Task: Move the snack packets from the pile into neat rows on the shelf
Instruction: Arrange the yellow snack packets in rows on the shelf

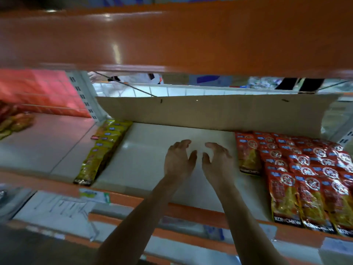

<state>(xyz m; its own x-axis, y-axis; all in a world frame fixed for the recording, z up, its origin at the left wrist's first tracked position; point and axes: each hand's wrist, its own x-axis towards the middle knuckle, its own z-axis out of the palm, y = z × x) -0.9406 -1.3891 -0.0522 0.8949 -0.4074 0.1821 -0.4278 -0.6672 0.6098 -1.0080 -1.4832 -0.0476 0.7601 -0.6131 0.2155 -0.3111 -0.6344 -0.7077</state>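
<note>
An orange beam [172,39] runs across the top of the view, above and beyond both hands. Under it lies the white shelf board [145,159], whose bare middle stretch sits directly beneath the hands. A cardboard sheet [200,111] stands tilted along the back of the shelf, beyond the fingertips.

To the right of the right hand, the red snack packets [298,173] lie flat in overlapping rows that run from the cardboard to the front edge of the shelf; the nearest row is just beside that hand's outer edge. To the left of the left hand, well apart from it, the yellow snack packets [103,148] form a single overlapping row from back to front. Farther left, in the next bay, blurred red bags [42,90] and a few loose packets [15,121] show.

The left hand [178,159] and right hand [217,161] reach in side by side, palms facing each other with a narrow gap between the thumbs. Both hold nothing, with their fingers loosely curved. Whether they touch the board cannot be told.

A small label [93,195] sits on the shelf's front edge, nearer than the left hand and off to its left.
</note>
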